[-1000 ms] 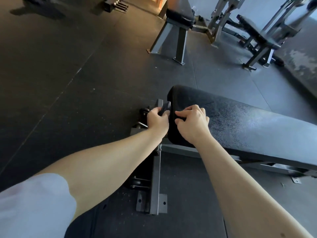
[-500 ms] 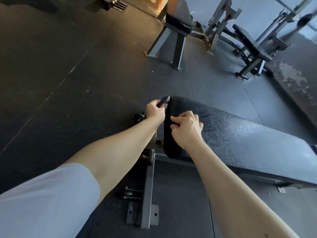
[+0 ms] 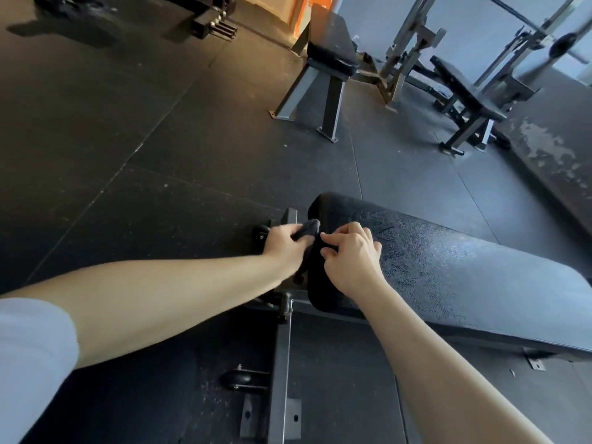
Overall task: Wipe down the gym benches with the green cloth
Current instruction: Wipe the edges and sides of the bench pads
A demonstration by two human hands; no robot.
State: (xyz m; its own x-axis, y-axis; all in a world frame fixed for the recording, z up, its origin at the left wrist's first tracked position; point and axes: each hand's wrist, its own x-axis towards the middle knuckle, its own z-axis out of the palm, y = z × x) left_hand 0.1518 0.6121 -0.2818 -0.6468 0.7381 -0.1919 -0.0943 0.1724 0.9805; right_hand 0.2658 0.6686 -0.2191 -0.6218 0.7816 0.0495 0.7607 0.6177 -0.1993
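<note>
A black padded bench (image 3: 448, 270) runs from the middle of the view toward the right edge. At its near left end, my left hand (image 3: 285, 245) grips a dark bunched cloth (image 3: 309, 233), which looks dark rather than green in this light. My right hand (image 3: 352, 257) rests on the pad's end with fingers curled, and its fingertips pinch the cloth's edge right beside my left hand. Part of the cloth is hidden between the two hands.
The bench's steel base bar (image 3: 282, 363) with small wheels (image 3: 243, 378) lies on the rubber floor below my arms. A flat bench (image 3: 330, 49) stands at the back centre, another bench with a rack (image 3: 464, 88) at the back right. A worn wall (image 3: 551, 139) runs along the right.
Both hands stay together at the bench end. The cloth now bunches up more visibly above my left hand. The view shifted slightly.
</note>
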